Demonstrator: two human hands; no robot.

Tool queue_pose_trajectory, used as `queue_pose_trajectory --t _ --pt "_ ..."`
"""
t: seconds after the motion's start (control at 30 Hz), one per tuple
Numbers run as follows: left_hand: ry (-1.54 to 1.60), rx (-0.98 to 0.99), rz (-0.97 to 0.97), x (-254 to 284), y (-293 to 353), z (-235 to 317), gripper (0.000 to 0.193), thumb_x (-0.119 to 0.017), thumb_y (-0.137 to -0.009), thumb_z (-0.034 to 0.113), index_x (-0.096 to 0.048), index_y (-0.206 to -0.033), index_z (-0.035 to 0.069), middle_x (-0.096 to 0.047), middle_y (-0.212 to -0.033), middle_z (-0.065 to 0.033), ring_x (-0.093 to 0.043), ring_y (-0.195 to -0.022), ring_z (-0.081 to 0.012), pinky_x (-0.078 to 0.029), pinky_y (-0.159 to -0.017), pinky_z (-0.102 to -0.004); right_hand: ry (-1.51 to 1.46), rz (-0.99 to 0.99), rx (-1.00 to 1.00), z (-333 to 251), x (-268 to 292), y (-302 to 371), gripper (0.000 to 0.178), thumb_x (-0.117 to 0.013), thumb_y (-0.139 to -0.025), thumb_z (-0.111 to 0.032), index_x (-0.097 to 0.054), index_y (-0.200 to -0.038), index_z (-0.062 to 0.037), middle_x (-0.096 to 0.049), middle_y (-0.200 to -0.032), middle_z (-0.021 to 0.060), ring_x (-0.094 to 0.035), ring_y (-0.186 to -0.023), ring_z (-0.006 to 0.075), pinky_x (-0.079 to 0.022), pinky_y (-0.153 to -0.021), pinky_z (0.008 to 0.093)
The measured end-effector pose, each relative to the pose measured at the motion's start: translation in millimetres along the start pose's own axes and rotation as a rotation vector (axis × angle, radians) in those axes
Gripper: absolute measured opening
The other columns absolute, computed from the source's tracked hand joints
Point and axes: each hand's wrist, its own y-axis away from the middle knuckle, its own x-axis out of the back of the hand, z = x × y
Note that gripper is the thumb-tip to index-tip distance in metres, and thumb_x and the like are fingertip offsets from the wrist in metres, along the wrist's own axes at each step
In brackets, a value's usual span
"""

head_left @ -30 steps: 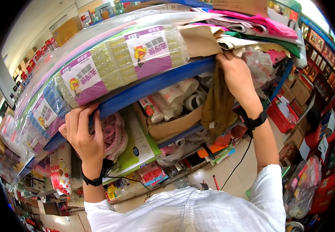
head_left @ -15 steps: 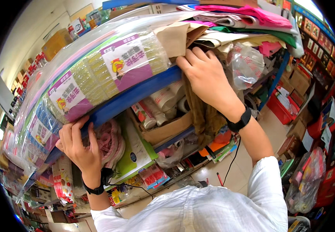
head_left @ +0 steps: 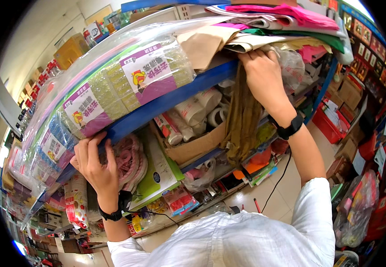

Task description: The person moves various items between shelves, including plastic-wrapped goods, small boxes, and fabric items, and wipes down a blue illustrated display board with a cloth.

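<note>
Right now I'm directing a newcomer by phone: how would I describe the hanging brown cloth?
Find the blue shelf edge slanting across the middle. Toward its right end, below the right hand, a long brown cloth hangs by the right end of the open cardboard box. Unlike the white wrapped goods in that box, it is dark, limp and creased.

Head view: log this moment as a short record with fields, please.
left hand: fingers at the blue shelf edge; grip unclear
right hand: at the same edge, near a hanging brown cloth; grip unclear
on shelf: plastic-wrapped yellow-green packs, folded pink material
below: cardboard box, pink coil
</note>
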Motion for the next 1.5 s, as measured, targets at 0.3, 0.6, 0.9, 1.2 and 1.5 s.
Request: queue_pose_trajectory --t 0.3,0.6,0.9,1.2,1.5 --pt "-0.024 -0.011 -0.004 2.1 -0.9 0.7 0.022 -0.075 -0.085 0.010 -0.070 -0.106 0.008 -0.063 -0.104 -0.0070 -0.059 -0.102 -0.0255 -0.035 -0.086 -0.0358 -0.119 0.042 -0.326 -5.3 23.2 36.2 0.015 -0.057 -0.091 -0.005 -0.064 -0.104 -0.0029 -0.067 -0.081 0.0152 -0.065 -0.075 0.0307 -0.049 -0.079 0.0406" --pt "-0.008 -0.019 -0.054 1.2 -2.0 3.6 0.025 -0.075 -0.085 0.011 -0.069 -0.109 0.008 -0.062 -0.105 -0.0070 -0.059 -0.103 -0.0267 -0.036 -0.088 -0.0366 -1.228 0.253 -0.686 -65.8 36.6 43.9 0.015 -0.059 -0.096 -0.007 -0.064 -0.105 0.0032 -0.068 -0.089 0.0114 -0.064 -0.080 0.0166 -0.052 -0.074 0.0321" --pt "0.020 -0.020 -0.049 7.7 -1.1 5.1 0.023 -0.074 -0.086 0.011 -0.068 -0.108 0.006 -0.064 -0.106 -0.0081 -0.059 -0.103 -0.0278 -0.036 -0.089 -0.0372 -1.234 0.223 -0.358 -143.3 18.4 -2.2 0.020 -0.065 -0.081 0.003 -0.062 -0.101 -0.0004 -0.062 -0.094 0.0167 -0.065 -0.084 0.0378 -0.053 -0.072 0.0429" --pt "0.024 0.013 -0.057 8.2 -0.3 3.2 0.023 -0.074 -0.087 0.012 -0.067 -0.108 0.005 -0.064 -0.107 -0.0086 -0.059 -0.105 -0.0281 -0.036 -0.092 -0.0378 -1.069 0.292 -0.350 -133.3 -2.4 -0.5 0.019 -0.071 -0.076 0.004 -0.065 -0.093 -0.0027 -0.063 -0.094 0.0127 -0.066 -0.083 0.0353 -0.054 -0.072 0.0420" --pt "0.034 -0.016 -0.112 14.9 2.2 2.3 0.025 -0.074 -0.086 0.010 -0.067 -0.109 0.004 -0.064 -0.110 -0.0101 -0.059 -0.108 -0.0287 -0.037 -0.094 -0.0388 -1.071 0.390 -0.509 -102.1 -10.5 6.1 0.016 -0.069 -0.078 0.006 -0.066 -0.094 0.0011 -0.064 -0.091 0.0152 -0.066 -0.072 0.0321 -0.053 -0.065 0.0386"
